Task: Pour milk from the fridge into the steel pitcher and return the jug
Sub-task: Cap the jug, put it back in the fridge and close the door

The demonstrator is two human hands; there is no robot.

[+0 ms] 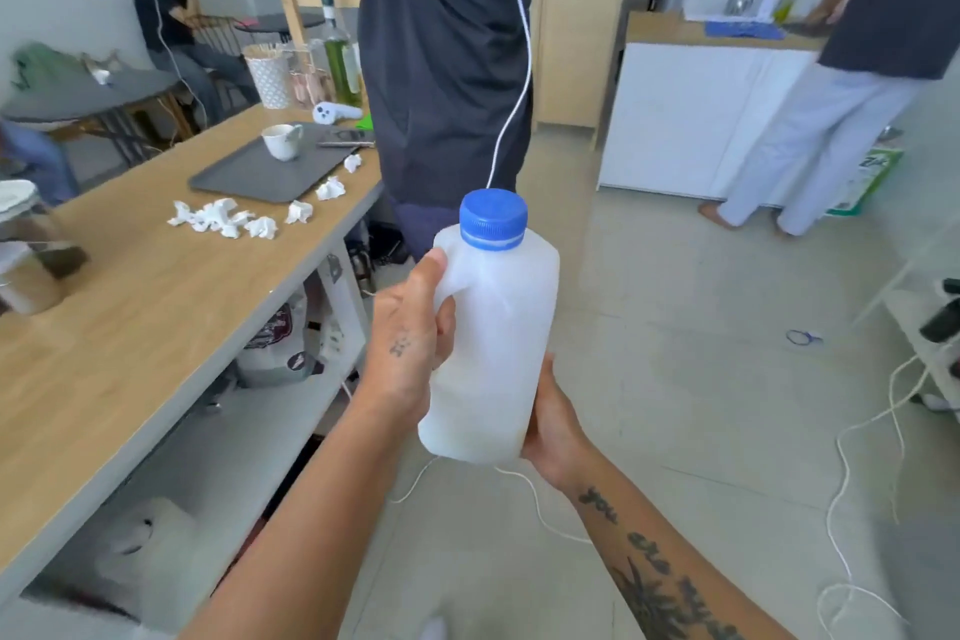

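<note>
I hold a white translucent plastic milk jug (498, 343) upright in front of me, above the floor. Its blue screw cap (493, 218) is on. My left hand (410, 343) grips the jug's handle on its left side, thumb up near the neck. My right hand (553, 424) cups the jug's lower right corner and base. The steel pitcher and the fridge are not in view.
A wooden counter (130, 327) runs along my left, carrying a grey tray (249, 177) with a white cup (283, 140) and crumpled tissues (228, 218). A person in dark clothes (447, 68) stands close ahead. Another person (841, 94) stands at white cabinets. Cables (852, 431) lie on the floor.
</note>
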